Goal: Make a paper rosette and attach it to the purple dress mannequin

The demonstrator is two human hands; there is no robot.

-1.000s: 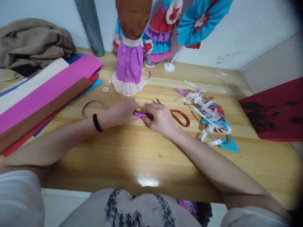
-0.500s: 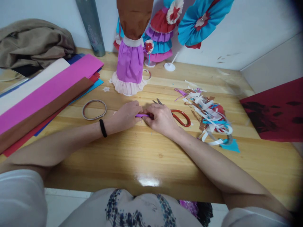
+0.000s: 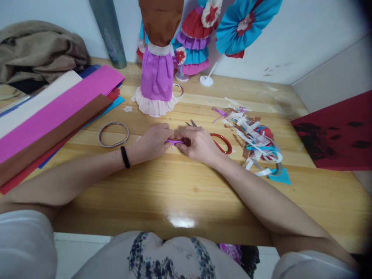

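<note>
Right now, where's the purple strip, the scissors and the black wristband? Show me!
Purple strip (image 3: pixel 174 142), head view: its visible middle stretch.
Scissors (image 3: pixel 230 145), head view: the red handle loop.
Black wristband (image 3: pixel 125 157), head view: the middle of its band.

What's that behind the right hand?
Scissors: blade tips and part of a red handle show past the right hand. The hand covers their middle, hiding the pivot.

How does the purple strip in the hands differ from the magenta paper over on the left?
Size: the purple strip shows only a short, narrow length, while the magenta paper is long and broad.
Pose: the purple strip is held between the left hand and right hand; the magenta paper lies slanted, beside brown paper.
Colour: the magenta paper looks pinker than the purple strip.
Shared: both are pinkish-purple.
</note>
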